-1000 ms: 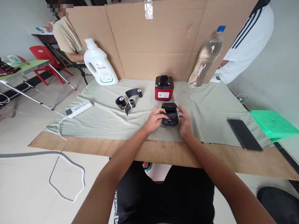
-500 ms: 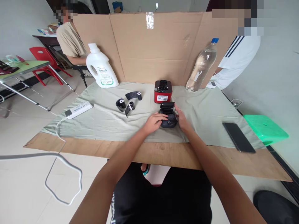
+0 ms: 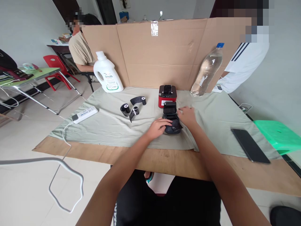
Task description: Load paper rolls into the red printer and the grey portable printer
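A small black printer [image 3: 171, 121] with its lid raised sits on the grey-green cloth [image 3: 113, 119], a black paper strip hanging from its front. My left hand [image 3: 158, 128] is curled against its left side, gripping it. On the printer's right side rests my right hand [image 3: 188, 115], fingers against the lid edge. Just behind stands a red printer [image 3: 167, 95]. Three black paper rolls [image 3: 133, 106] lie to the left.
A white detergent jug [image 3: 107, 73] and a clear water bottle [image 3: 207, 70] stand before the cardboard screen [image 3: 164, 53]. A power strip [image 3: 84, 114] lies at the left, a black phone [image 3: 250, 145] at the right by a green stool [image 3: 278, 133]. Two other people are behind the screen.
My head has shifted, moving the scene slightly. My right hand has slid further up along the black printer's right side. My left hand stays on its left side.
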The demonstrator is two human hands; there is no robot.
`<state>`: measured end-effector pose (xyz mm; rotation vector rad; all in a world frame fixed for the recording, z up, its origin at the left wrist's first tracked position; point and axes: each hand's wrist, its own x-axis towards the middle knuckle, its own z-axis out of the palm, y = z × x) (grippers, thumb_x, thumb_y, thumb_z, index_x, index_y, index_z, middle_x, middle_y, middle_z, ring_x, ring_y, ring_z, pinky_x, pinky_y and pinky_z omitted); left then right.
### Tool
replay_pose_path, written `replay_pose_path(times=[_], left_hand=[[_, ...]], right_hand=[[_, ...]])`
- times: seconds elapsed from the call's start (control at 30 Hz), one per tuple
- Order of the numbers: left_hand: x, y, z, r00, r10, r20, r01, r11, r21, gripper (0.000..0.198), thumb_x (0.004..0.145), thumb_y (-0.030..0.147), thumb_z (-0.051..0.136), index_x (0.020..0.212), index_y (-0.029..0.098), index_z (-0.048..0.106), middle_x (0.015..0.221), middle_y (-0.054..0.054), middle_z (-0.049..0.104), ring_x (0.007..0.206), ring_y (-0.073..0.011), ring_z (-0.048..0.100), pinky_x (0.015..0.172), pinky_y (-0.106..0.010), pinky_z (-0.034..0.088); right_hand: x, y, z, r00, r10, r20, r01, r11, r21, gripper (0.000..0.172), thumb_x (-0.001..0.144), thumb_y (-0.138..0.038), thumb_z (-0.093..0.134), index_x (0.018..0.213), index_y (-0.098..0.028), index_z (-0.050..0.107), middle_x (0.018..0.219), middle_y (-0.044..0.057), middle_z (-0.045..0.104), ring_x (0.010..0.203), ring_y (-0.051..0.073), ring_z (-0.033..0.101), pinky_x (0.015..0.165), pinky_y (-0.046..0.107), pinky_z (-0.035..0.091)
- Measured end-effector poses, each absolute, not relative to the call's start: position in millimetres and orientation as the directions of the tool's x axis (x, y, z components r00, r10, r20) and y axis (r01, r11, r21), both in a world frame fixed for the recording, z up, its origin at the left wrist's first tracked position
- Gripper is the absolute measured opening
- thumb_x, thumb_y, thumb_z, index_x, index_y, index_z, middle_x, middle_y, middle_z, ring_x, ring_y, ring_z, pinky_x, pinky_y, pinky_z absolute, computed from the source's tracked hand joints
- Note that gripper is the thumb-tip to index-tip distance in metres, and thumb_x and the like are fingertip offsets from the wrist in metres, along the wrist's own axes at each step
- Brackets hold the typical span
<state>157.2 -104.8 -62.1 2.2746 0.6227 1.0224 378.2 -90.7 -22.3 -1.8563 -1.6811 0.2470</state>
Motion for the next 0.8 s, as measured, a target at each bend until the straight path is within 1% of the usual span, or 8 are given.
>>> replay_pose_path(times=[0.1,0.2,0.33,0.47,0.57,0.67,0.73,0.8], left_hand=[[157,-104,-63,0.602,0.592,0.536,0.16,-0.747,0.645,0.047,0.081,0.0,0.044,0.103,0.023,0.079,0.123,-0.006,0.077,0.108,-0.0211,0.072,0.095,-0.04,0.05],[156,-103,-65,0.596,0.587,0.549,0.166,-0.758,0.63,0.046,0.081,0.0,0.045,0.101,0.023,0.079,0.123,-0.005,0.077,0.107,-0.0209,0.072,0.094,-0.04,0.05],[155,-103,-67,0.578,0.56,0.594,0.132,-0.782,0.609,0.042,0.08,-0.001,0.046,0.097,0.021,0.078,0.12,-0.005,0.078,0.102,-0.0205,0.073,0.092,-0.039,0.051],[153,-106,-66,0.565,0.537,0.626,0.102,-0.799,0.593,0.039,0.081,-0.001,0.047,0.095,0.021,0.077,0.116,-0.006,0.078,0.102,-0.0199,0.072,0.092,-0.038,0.052],[152,-108,-63,0.476,0.594,0.648,0.1,-0.769,0.632,0.037,0.085,0.003,0.049,0.104,0.021,0.076,0.128,-0.009,0.072,0.105,-0.0195,0.069,0.088,-0.035,0.054],[150,-105,-61,0.31,0.719,0.623,0.13,-0.681,0.721,0.026,0.091,0.016,0.056,0.109,0.021,0.074,0.133,-0.011,0.066,0.084,-0.0135,0.065,0.074,-0.029,0.053],[149,-102,-61,0.204,0.794,0.573,0.099,-0.599,0.794,0.022,0.094,0.028,0.062,0.112,0.02,0.073,0.124,-0.01,0.068,0.073,-0.0103,0.06,0.069,-0.027,0.051],[149,-99,-62,0.156,0.854,0.497,-0.003,-0.503,0.864,0.034,0.094,0.044,0.066,0.116,0.019,0.07,0.103,-0.007,0.071,0.066,-0.0097,0.057,0.066,-0.026,0.05]], right_hand=[[372,-91,-2,0.106,0.957,0.269,0.927,0.002,-0.375,0.032,0.092,-0.028,0.052,0.105,-0.017,0.08,0.113,0.017,0.072,0.117,0.037,0.057,0.102,0.052,0.044],[361,-87,17,-0.119,0.993,-0.025,0.965,0.11,-0.239,0.03,0.089,-0.019,0.058,0.107,-0.023,0.081,0.111,0.009,0.077,0.113,0.031,0.061,0.097,0.041,0.049],[346,-83,26,-0.086,0.973,-0.213,0.992,0.064,-0.107,0.041,0.079,-0.013,0.069,0.117,-0.025,0.08,0.119,0.011,0.077,0.126,0.038,0.055,0.092,0.041,0.051],[342,-86,26,-0.092,0.973,-0.21,0.995,0.081,-0.061,0.042,0.08,-0.01,0.069,0.119,-0.021,0.078,0.122,0.015,0.074,0.126,0.039,0.055,0.093,0.041,0.048],[349,-90,35,-0.155,0.972,-0.179,0.987,0.146,-0.063,0.036,0.083,-0.013,0.068,0.118,-0.019,0.075,0.126,0.015,0.07,0.122,0.034,0.058,0.089,0.035,0.047],[357,-98,51,-0.224,0.97,-0.094,0.971,0.214,-0.104,0.032,0.087,-0.015,0.064,0.118,-0.017,0.071,0.127,0.015,0.067,0.116,0.029,0.061,0.084,0.031,0.045],[356,-106,60,-0.283,0.959,-0.016,0.945,0.276,-0.174,0.029,0.087,-0.013,0.062,0.115,-0.017,0.068,0.123,0.014,0.067,0.108,0.027,0.063,0.08,0.03,0.044],[349,-115,63,-0.352,0.935,0.048,0.901,0.352,-0.255,0.025,0.086,-0.01,0.059,0.109,-0.017,0.065,0.113,0.011,0.069,0.099,0.025,0.063,0.076,0.031,0.042]])
